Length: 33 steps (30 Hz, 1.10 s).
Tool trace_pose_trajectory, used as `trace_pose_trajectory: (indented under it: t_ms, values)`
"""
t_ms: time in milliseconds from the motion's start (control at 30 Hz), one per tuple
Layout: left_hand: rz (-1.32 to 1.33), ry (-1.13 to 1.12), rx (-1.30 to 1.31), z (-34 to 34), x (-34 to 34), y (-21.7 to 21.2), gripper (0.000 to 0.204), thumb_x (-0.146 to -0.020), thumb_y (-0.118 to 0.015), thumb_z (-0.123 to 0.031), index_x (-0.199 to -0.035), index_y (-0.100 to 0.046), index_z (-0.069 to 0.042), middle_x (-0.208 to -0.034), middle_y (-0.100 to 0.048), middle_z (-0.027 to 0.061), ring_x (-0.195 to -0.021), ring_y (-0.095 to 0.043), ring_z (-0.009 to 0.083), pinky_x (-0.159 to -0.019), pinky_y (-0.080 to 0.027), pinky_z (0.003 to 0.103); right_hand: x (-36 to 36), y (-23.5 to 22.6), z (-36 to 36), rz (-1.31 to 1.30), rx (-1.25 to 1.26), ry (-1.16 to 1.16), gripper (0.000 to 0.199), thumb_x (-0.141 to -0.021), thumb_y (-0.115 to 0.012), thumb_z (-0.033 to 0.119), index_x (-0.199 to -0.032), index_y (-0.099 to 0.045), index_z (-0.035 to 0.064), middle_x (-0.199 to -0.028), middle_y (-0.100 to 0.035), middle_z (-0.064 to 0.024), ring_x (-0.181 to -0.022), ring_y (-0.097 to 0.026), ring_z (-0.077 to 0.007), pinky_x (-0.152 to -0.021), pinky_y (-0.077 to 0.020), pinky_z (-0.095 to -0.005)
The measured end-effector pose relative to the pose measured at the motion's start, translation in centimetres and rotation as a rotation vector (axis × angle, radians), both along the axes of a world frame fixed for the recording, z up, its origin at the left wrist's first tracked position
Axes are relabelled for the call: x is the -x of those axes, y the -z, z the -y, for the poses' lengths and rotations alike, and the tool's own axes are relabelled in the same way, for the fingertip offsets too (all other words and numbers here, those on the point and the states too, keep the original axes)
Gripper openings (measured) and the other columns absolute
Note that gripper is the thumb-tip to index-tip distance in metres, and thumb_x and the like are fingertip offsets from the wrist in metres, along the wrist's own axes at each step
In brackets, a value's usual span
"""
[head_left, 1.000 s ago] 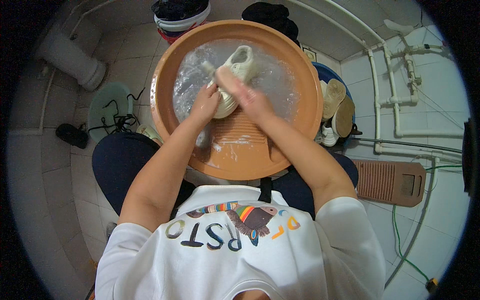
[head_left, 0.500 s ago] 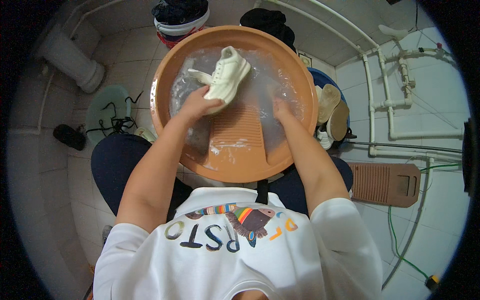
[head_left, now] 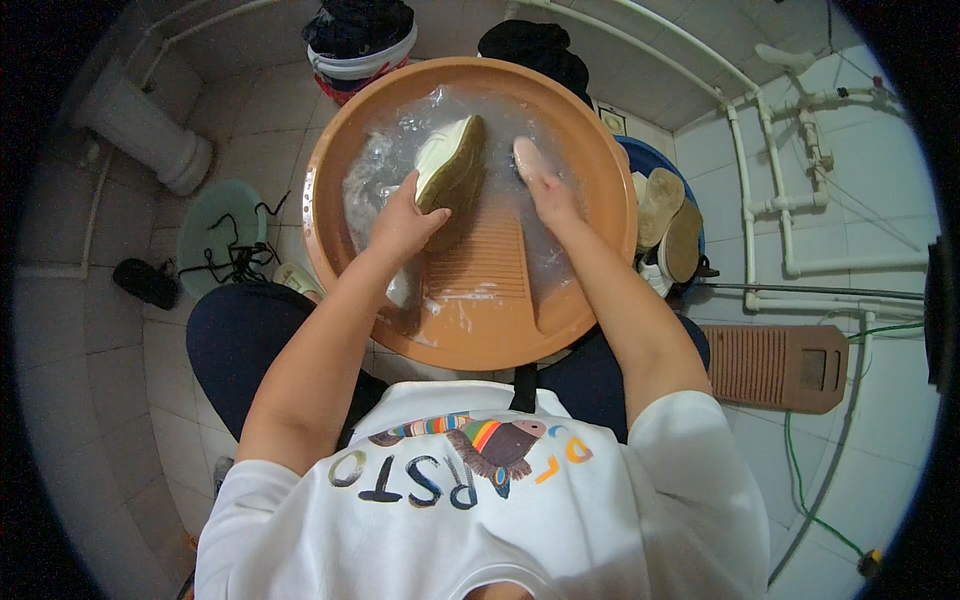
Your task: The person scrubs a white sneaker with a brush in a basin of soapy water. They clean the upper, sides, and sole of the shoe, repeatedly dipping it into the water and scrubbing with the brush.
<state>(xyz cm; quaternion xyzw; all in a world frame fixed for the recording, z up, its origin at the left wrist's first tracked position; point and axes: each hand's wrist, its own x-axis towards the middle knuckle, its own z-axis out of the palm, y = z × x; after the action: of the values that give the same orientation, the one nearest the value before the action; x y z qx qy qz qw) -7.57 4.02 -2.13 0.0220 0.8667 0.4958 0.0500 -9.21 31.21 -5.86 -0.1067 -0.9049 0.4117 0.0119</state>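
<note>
A white shoe [head_left: 441,146] is tilted on its side in the cloudy water of a round orange basin [head_left: 318,190], its brownish sole turned toward the right. My left hand [head_left: 405,222] grips its near end, thumb against the sole. To the right of the shoe, apart from it, my right hand [head_left: 545,188] has its fingers stretched out at the water, with nothing visible in them. Below the shoe, the basin's ribbed washboard slope [head_left: 480,262] shows, with some suds on it.
A blue tub [head_left: 697,200] with several shoes and soles stands right of the basin. A brown washboard [head_left: 760,368] lies beyond my right knee. On the left are a pale green basin [head_left: 195,225] with black laces and a black object [head_left: 146,283]. A bucket [head_left: 362,62] stands behind.
My left hand has turned the shoe over so its sole faces right, and lowered it into the water. My right hand has come up out of the water and moved slightly left.
</note>
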Motion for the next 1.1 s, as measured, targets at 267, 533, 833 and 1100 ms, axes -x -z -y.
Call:
trace_pose_trajectory:
  t_ms: [267, 533, 833, 1100]
  values:
    - [-0.033, 0.169, 0.239, -1.1, -1.7, -4.4, 0.067, -0.067, -0.070, -0.022, -0.125, -0.040, -0.007, -0.107, -0.055, 0.0180, -0.092, -0.057, 0.0319, -0.077, -0.045, 0.039, -1.1, -12.0, 6.2, 0.165, -0.297, -0.300, 0.039, -0.086, -0.050, 0.039, -0.123, -0.049, 0.0282, -0.107, -0.058, -0.0172, -0.096, -0.057, -0.0328, -0.081, -0.0448, -0.0379]
    - [-0.070, 0.213, 0.367, -1.5, -1.8, -4.8, 0.075, -0.066, -0.070, -0.023, -0.130, -0.034, -0.007, -0.116, -0.052, 0.0163, -0.100, -0.054, 0.0316, -0.083, -0.044, 0.039, -2.8, -13.0, 7.1, 0.160, -0.461, -0.384, 0.043, -0.086, -0.045, 0.046, -0.126, -0.045, 0.0301, -0.107, -0.058, -0.0186, -0.095, -0.057, -0.0367, -0.083, -0.0435, -0.0407]
    - [0.239, 0.024, -0.480, 0.1, -1.0, -1.0, 0.060, -0.075, -0.067, -0.025, -0.124, -0.042, 0.000, -0.105, -0.058, 0.0112, -0.094, -0.056, 0.0192, -0.080, -0.044, 0.030, -1.0, -2.8, 0.8, 0.156, -0.527, 0.084, 0.036, -0.086, -0.045, 0.033, -0.117, -0.054, 0.0177, -0.101, -0.059, -0.0205, -0.095, -0.056, -0.0378, -0.085, -0.0421, -0.0416]
    - [0.410, -0.121, -0.599, -0.1, -1.4, -1.1, 0.049, -0.094, -0.034, -0.039, -0.112, -0.053, 0.002, -0.104, -0.058, 0.0097, -0.094, -0.051, 0.0175, -0.087, -0.038, 0.029, 0.0, 1.4, -1.0, -0.018, -0.326, 0.106, 0.032, -0.086, -0.045, 0.031, -0.113, -0.057, 0.0199, -0.100, -0.060, -0.0194, -0.093, -0.056, -0.0387, -0.084, -0.0428, -0.0400]
